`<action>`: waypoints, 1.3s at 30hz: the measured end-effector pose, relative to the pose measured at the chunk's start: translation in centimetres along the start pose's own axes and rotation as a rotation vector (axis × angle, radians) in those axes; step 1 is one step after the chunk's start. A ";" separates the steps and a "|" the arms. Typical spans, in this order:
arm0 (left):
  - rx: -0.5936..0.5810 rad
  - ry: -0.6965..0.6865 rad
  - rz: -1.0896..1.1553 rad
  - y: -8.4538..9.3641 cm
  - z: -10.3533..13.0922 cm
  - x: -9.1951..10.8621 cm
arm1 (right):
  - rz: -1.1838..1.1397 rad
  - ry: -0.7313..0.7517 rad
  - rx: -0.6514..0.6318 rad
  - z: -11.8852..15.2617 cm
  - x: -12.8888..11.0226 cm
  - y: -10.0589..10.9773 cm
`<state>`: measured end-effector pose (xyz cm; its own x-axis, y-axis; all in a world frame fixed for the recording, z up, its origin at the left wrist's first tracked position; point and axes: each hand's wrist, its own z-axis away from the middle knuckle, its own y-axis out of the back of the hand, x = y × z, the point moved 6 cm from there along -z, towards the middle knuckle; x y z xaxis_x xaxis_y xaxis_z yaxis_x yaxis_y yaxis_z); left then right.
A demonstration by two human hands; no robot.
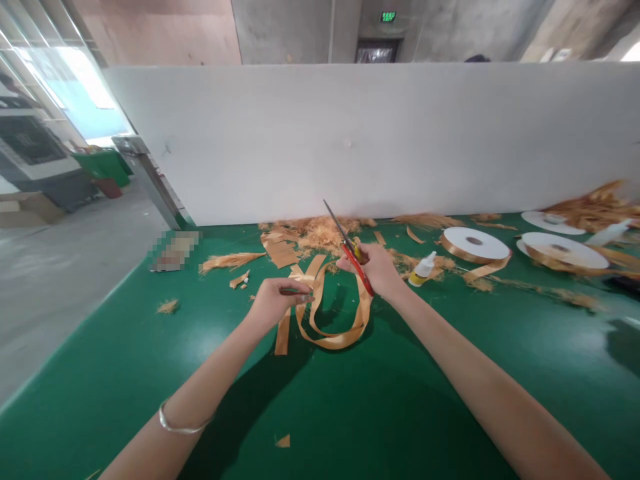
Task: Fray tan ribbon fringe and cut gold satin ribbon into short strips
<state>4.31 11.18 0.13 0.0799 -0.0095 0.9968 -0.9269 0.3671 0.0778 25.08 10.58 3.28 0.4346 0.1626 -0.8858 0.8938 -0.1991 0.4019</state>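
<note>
My right hand [375,267] is closed round red-handled scissors [357,268], whose dark blades point up and to the left. The fingers of my left hand [280,299] are pinched together at the left side of a looped orange satin ribbon [343,340]. The loop hangs or lies between my two hands, over the green table [390,407]. A short ribbon strip [283,333] is just below my left fingers. Cut ribbon pieces [280,247] and a heap of frayed orange threads [325,235] lie beyond my hands.
A glue bottle [423,269] stands right of my right hand. Two ribbon spools [475,245] [560,251] lie farther right, near another white bottle [607,233]. A white partition [350,140] runs along the back. A pixelated flat object [175,252] is at the left edge.
</note>
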 end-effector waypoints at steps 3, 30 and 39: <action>0.029 0.003 0.013 0.8 -0.3 -0.2 | 0.049 -0.029 -0.075 0.6 0.2 -0.6; 0.003 -0.002 -0.049 0.9 -0.1 -0.3 | 0.322 -0.011 -0.087 3.2 2.6 -0.3; -0.031 -0.027 -0.028 0.7 0.1 0.1 | 0.708 0.199 -0.236 3.9 1.3 -0.3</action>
<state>3.65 11.37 0.26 0.0954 -0.0449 0.9944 -0.9127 0.3949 0.1054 24.96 7.05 1.14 0.9035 0.2482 -0.3494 0.3852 -0.1127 0.9159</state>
